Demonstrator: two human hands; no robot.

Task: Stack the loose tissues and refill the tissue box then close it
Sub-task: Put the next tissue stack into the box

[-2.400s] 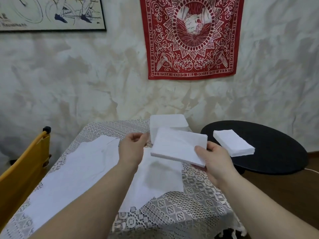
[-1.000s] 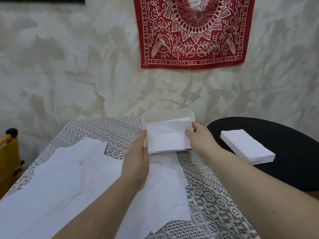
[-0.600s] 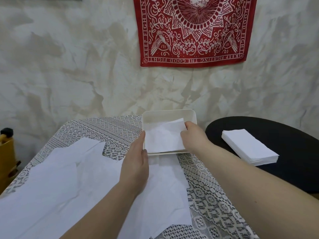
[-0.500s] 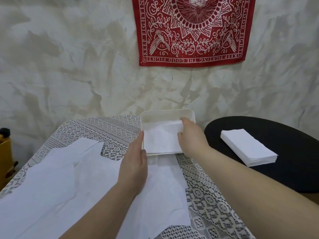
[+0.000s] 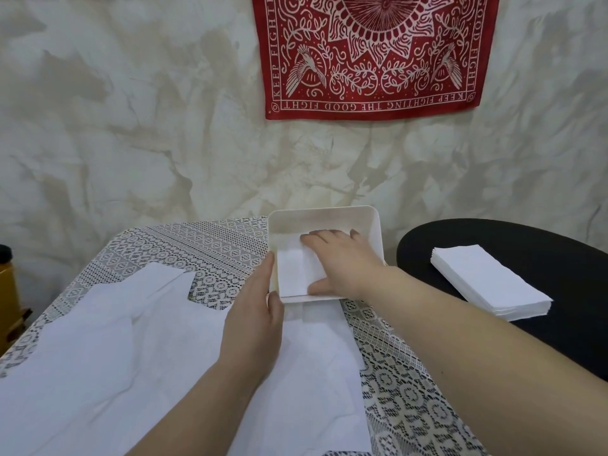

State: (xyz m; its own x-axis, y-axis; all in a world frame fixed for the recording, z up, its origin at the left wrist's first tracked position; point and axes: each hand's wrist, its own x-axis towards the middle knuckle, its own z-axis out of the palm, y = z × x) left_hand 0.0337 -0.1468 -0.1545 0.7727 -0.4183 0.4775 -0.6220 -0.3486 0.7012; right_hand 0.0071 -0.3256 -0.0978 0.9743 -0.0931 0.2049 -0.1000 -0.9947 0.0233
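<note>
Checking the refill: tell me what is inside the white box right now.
Inside the tissue box lies a stack of white tissues, pressed flat by the right hand. The hand covers the stack's right part, and the box floor beneath is hidden.

tissue box: smooth white plastic by the look of it, matt with a faint sheen along the rim.
tissues in the box: soft white paper, matt, with a fold line.
stack of tissues at 3 o'clock: thin white paper, matt, layered edges visible.
round table: black, matt, smooth top.
tablecloth: off-white lace cloth, open patterned weave, rough-textured.
loose sheets at 7 o'clock: thin white paper, matt, lightly creased.
wall: mottled cream plaster, uneven and matt.
bandana at 12 o'clock: red printed cloth, matt.
</note>
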